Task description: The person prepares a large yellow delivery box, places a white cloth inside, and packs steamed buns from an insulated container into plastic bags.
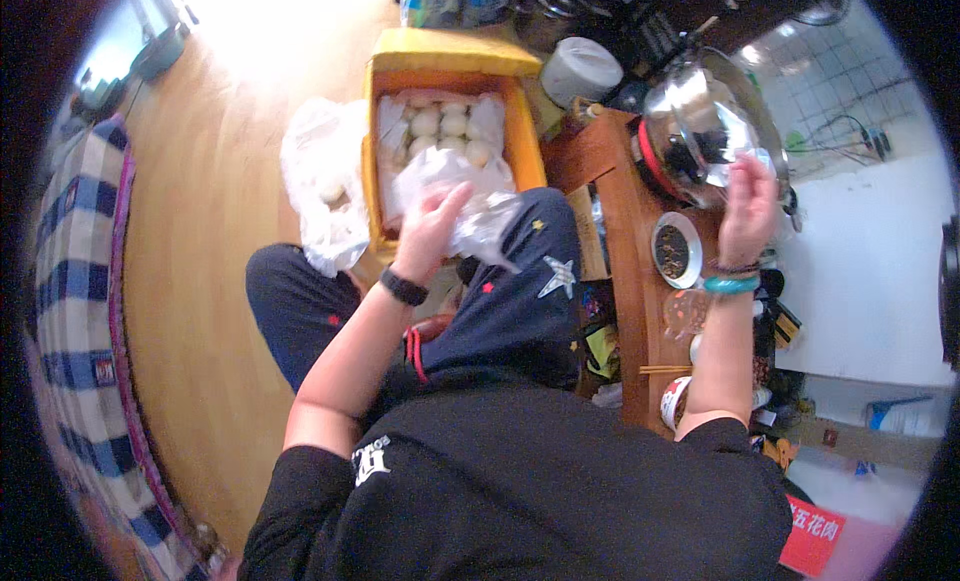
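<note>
My left hand [433,224] grips a crumpled white plastic bag [487,221] above the near end of an open yellow box [529,142]. Inside this box, several pale, round, egg-like things [425,123] lie on white plastic. Another white plastic bag [322,153], with a pale round thing [330,191] in it, rests against the box's left side. On the right, my right hand [750,206] is raised at the near edge of a shiny steel pot [679,108]. It is blurred, its fingers close together; whether it holds or touches the bright sheet-like patch beyond them is unclear.
A wooden table [634,303] on the right bears a white bowl of dark bits [676,249], chopsticks [664,369] and a labelled tub [675,401]. Past the box stands a white round container [581,70]. A checked cloth-covered piece of furniture [82,281] stands at the left.
</note>
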A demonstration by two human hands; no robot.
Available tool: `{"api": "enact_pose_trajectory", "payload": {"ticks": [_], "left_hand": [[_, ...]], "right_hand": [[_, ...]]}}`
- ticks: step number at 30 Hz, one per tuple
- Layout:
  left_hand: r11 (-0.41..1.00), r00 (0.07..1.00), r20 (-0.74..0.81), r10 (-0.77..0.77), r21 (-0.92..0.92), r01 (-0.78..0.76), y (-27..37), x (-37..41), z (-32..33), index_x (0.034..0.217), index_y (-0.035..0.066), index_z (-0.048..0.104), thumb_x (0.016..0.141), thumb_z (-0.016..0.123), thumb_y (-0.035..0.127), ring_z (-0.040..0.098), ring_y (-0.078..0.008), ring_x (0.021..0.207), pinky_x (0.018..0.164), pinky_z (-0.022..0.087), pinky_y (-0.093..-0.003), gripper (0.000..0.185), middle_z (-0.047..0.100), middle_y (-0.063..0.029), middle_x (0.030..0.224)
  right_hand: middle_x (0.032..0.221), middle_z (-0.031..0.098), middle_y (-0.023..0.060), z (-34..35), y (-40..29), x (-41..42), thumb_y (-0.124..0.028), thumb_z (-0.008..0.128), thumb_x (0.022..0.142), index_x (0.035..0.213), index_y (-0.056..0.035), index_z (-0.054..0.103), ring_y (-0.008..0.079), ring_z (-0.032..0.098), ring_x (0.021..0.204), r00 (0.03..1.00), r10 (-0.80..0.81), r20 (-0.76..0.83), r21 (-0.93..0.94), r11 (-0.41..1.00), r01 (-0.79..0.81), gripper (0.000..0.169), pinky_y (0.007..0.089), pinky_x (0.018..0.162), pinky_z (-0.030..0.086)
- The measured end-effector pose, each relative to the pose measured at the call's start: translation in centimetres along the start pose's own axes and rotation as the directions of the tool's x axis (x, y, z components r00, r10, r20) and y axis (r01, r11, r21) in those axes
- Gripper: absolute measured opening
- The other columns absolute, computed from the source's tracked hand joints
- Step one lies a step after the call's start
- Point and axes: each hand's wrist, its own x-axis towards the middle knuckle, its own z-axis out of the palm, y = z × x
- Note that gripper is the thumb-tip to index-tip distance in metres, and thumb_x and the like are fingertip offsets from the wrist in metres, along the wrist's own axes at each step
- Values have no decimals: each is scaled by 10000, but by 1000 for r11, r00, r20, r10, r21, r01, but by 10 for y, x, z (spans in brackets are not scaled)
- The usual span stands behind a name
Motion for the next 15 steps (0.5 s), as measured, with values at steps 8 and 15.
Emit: {"api": "enact_pose_trajectory", "payload": {"ticks": [8, 15], "left_hand": [[952, 952, 61, 299, 48, -302, -19, 1, 22, 843, 18, 594, 851, 507, 202, 488, -64, 660, 579, 400, -215, 203, 554, 11, 722], [910, 997, -59, 58, 413, -28, -26, 17, -62, 762, -20, 580, 795, 577, 198, 513, -133, 541, 509, 421, -260, 221, 554, -27, 617]], "right_hand": [[829, 612, 77, 165, -56, -106, -252, 613, 789, 918, 12, 586, 143, 571, 767, 713, 184, 676, 380, 743, -551, 296, 265, 697, 451], [665, 521, 8, 158, 20, -61, -235, 373, 907, 824, -55, 523, 95, 429, 506, 566, -91, 820, 413, -592, -693, 250, 259, 502, 415]]}}
